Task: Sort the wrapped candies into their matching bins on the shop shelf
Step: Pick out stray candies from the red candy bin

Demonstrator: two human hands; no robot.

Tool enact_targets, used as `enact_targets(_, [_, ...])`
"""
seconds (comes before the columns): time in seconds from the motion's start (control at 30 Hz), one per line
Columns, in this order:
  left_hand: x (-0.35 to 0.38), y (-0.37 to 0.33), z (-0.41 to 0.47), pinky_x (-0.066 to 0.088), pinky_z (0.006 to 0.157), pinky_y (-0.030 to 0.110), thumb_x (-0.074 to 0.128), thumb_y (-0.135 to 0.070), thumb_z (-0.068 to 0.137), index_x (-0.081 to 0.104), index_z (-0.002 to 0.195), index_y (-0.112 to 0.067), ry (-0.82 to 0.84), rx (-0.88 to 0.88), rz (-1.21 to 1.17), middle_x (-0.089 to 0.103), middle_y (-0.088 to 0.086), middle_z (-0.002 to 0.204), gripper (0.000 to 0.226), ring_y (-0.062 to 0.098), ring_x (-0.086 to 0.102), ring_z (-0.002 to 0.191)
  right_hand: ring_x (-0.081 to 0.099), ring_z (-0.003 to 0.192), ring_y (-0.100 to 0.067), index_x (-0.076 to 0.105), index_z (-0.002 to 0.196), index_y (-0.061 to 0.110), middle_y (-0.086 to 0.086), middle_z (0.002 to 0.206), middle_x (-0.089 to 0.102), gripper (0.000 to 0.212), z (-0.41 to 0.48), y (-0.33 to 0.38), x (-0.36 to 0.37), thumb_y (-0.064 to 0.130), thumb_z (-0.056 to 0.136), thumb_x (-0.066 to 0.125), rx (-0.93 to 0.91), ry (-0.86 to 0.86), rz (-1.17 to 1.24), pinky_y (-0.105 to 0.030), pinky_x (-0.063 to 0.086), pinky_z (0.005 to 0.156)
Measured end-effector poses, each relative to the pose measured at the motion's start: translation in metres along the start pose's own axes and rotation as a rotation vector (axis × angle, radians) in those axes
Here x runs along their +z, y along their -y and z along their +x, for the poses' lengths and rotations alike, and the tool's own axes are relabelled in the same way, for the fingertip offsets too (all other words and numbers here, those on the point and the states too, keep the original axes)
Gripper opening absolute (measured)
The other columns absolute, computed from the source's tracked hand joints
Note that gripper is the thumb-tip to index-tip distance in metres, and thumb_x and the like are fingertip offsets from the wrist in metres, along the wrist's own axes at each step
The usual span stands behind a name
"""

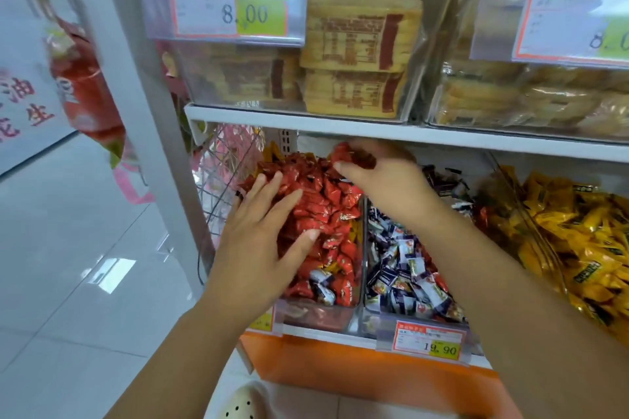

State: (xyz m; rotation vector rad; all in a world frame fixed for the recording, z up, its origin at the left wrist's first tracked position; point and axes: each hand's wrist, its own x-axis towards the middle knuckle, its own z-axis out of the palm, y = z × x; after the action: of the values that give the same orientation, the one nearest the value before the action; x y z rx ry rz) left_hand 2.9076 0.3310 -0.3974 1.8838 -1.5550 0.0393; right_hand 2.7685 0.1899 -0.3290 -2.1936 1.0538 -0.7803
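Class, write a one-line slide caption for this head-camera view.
Left hand rests on the heaped red candies while the right hand grips a handful above them, beside the blue-and-white candies.

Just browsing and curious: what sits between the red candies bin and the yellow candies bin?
The head view shows a clear bin of blue-and-white wrapped candies there.

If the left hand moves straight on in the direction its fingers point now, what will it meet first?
Most likely the heap of red wrapped candies, which its fingers touch; the left hand would push deeper into it. Farther on lies the right hand, though depth is unclear.
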Motion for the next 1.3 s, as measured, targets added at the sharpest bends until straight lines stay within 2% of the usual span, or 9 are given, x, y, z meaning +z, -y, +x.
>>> enact_targets(0.1, [-0.002,0.003,-0.002,0.010,0.119,0.038,0.035,-0.067,0.085,0.038,0.144,-0.034,-0.003,-0.017,-0.002,0.018,-0.014,0.157,0.067,0.002,0.003,0.145,0.059,0.099,-0.007,0.062,0.122,0.030,0.009,0.111,0.062,0.041,0.014,0.004,0.016,0.040,0.083,0.070,0.027,0.101,0.041,-0.015,0.043,0.073])
enact_targets(0.23, [0.001,-0.002,-0.002,0.010,0.120,0.042,0.032,-0.066,0.086,0.036,0.145,-0.035,0.049,0.022,-0.023,0.016,-0.014,0.158,0.067,0.002,0.000,0.146,0.056,0.070,-0.006,0.065,0.112,0.026,0.005,0.100,0.063,0.020,-0.016,-0.026,-0.022,0.022,0.095,0.056,0.136,-0.007,-0.028,-0.008,0.040,0.051])
enact_targets(0.43, [0.018,-0.034,-0.002,0.002,0.120,0.035,0.028,-0.064,0.089,0.032,0.147,-0.033,0.112,0.137,-0.040,0.012,-0.018,0.156,0.065,-0.002,-0.005,0.144,0.058,0.093,-0.011,0.068,0.089,0.031,-0.001,0.115,0.066,0.028,-0.072,-0.083,-0.081,0.008,0.095,0.053,0.411,0.099,-0.159,-0.021,0.043,0.071])
enact_targets(0.53, [0.031,-0.059,-0.001,-0.005,0.118,0.028,0.026,-0.064,0.092,0.032,0.147,-0.033,0.160,0.219,-0.008,0.013,-0.017,0.156,0.064,-0.003,-0.006,0.144,0.056,0.094,-0.009,0.068,0.110,0.027,0.001,0.123,0.063,0.025,-0.079,-0.089,-0.083,0.012,0.092,0.061,0.374,0.184,-0.278,-0.017,0.043,0.073])
enact_targets(0.67, [0.050,-0.076,0.001,-0.005,0.118,0.030,0.041,-0.053,0.094,0.034,0.146,-0.029,0.214,0.287,0.031,0.019,-0.011,0.157,0.058,0.003,-0.001,0.146,0.042,0.123,-0.020,0.042,0.140,0.037,-0.001,0.145,0.037,0.064,-0.081,-0.092,-0.069,0.021,0.084,0.070,0.312,0.443,-0.507,-0.026,0.041,0.093])
enact_targets(0.73, [0.057,-0.078,0.002,-0.004,0.118,0.031,0.050,-0.047,0.093,0.037,0.145,-0.028,0.221,0.309,0.050,0.023,-0.009,0.157,0.057,0.006,0.003,0.146,0.024,0.136,-0.027,0.026,0.143,0.049,0.003,0.152,0.020,0.079,-0.079,-0.098,-0.060,0.021,0.082,0.068,0.291,0.503,-0.583,-0.034,0.036,0.103])
enact_targets(0.83, [0.062,-0.076,0.004,0.002,0.118,0.034,0.056,-0.043,0.091,0.040,0.144,-0.026,0.217,0.316,0.066,0.028,-0.006,0.155,0.057,0.010,0.008,0.147,0.014,0.140,-0.028,0.026,0.141,0.055,0.006,0.155,0.008,0.080,-0.075,-0.105,-0.053,0.026,0.081,0.070,0.281,0.488,-0.571,-0.040,0.034,0.108])
enact_targets(1.1, [0.056,-0.068,0.012,0.008,0.120,0.035,0.052,-0.044,0.091,0.041,0.143,-0.027,0.194,0.225,0.000,0.027,-0.008,0.155,0.056,0.009,0.009,0.146,0.046,0.106,-0.021,0.061,0.115,0.039,0.003,0.110,0.040,0.033,-0.069,-0.115,-0.046,0.040,0.084,0.069,0.149,0.371,-0.613,-0.033,0.047,0.078])
enact_targets(1.3, [0.054,-0.069,0.011,0.013,0.120,0.038,0.054,-0.047,0.089,0.045,0.141,-0.025,0.158,0.226,-0.042,0.035,-0.007,0.151,0.057,0.010,0.015,0.145,0.055,0.110,-0.013,0.067,0.117,0.027,0.006,0.126,0.058,0.032,-0.062,-0.110,-0.056,0.033,0.085,0.070,0.161,0.195,-0.266,-0.021,0.042,0.085])
